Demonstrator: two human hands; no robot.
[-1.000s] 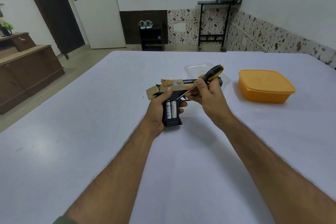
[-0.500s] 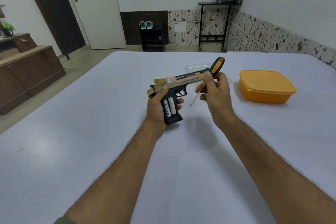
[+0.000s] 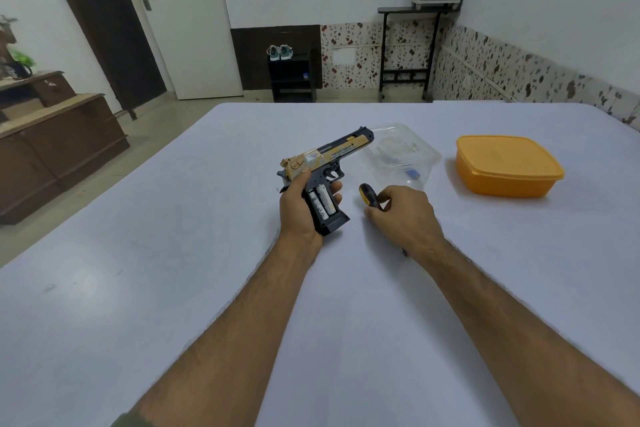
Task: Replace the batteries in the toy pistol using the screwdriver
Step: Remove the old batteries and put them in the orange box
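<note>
Just left of the frame's middle, the left hand [image 3: 300, 210] is wrapping round the grip of the pistol [image 3: 323, 168], thumb on the gold rear and fingers curling in from the right edge. The barrel is pointing up and to the right, toward the clear tub [image 3: 405, 152]. The grip's cover is off, and two batteries [image 3: 321, 202] are sitting side by side in the open bay.

Right of it, the right hand [image 3: 403, 213] is closing round the screwdriver [image 3: 369, 196]; only the yellow-and-black butt is showing at the thumb, and a sliver of the shaft seems to be peeking out below the wrist. The hand is lying low over the table [image 3: 138, 253].

The pistol looks like light, rigid plastic, so a firm hold on the grip's edges should be steadying it without covering the bay. The batteries are smooth and round, likely slippery and sprung in; prying at one end should be easier than pinching them. The screwdriver's handle is the place to hold it.

An orange box [image 3: 507, 166] is standing shut at the right.
</note>
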